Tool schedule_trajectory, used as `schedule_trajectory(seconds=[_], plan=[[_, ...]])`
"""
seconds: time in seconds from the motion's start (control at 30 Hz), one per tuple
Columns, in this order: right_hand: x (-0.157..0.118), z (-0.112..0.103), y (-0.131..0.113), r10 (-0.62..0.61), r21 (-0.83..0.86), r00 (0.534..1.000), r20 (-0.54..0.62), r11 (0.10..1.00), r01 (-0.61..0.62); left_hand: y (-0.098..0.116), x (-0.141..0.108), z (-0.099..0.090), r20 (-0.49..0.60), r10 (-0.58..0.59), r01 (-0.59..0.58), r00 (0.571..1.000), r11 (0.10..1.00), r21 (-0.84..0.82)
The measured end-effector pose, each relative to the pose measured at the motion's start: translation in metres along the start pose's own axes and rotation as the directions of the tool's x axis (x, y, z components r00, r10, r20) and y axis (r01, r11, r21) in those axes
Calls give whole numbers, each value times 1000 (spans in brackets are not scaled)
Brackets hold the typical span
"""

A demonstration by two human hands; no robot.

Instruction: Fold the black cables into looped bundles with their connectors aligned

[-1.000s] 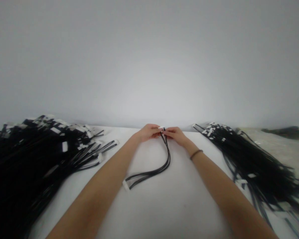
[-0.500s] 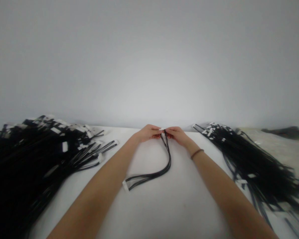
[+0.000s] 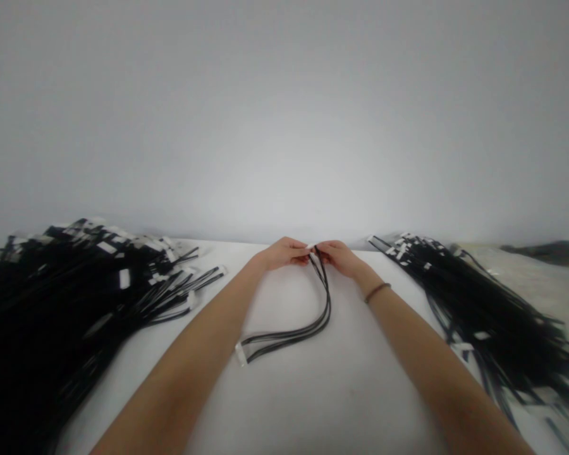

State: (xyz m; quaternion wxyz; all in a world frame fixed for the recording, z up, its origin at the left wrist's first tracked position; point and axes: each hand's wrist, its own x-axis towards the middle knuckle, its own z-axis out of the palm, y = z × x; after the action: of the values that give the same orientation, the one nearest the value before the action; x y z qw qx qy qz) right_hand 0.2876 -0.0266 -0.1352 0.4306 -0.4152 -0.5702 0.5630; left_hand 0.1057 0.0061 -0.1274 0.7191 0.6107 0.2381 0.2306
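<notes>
Between both hands is the white connector at the far end of a black wire harness (image 3: 329,302). My left hand (image 3: 287,254) pinches the connector from the left, its fingers closed. My right hand (image 3: 336,255) is closed on the other side of it, close to where the wires come out. From there the wires curve down and to the left over the table. A second white connector (image 3: 241,354) at their other end lies beside my left forearm. Fingertips partly hide the held connector.
A large heap of similar black harnesses (image 3: 66,303) covers the left side of the white table (image 3: 327,392). On the right lies a smaller bundle of harnesses (image 3: 483,309), with a clear plastic bag (image 3: 526,268) behind it. A pale wall (image 3: 284,126) rises behind the table.
The wires have shifted slightly to the right and their bend has spread a little. Both hands keep their pinch on the connector, almost in the same place.
</notes>
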Motion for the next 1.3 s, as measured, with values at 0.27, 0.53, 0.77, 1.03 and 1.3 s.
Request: schedule_trajectory(seconds=[0.27,0.53,0.77,1.03,1.3], plan=[[-2,-3,2,-33,16,999,41,999,32,-1,1,-1,26,5,-6,1000,1000,10],[-7,-3,-4,-33,16,995,89,999,32,-3,2,-2,13,8,-8,1000,1000,10],[-7,-7,-1,-33,58,996,85,998,29,-1,0,-1,14,4,-4,1000,999,-40],[-5,-7,0,-16,87,997,69,996,10,0,0,0,31,12,-12,999,1000,-9],[-7,-9,-1,-17,16,998,67,1000,16,-2,2,-2,20,-5,4,1000,998,62]])
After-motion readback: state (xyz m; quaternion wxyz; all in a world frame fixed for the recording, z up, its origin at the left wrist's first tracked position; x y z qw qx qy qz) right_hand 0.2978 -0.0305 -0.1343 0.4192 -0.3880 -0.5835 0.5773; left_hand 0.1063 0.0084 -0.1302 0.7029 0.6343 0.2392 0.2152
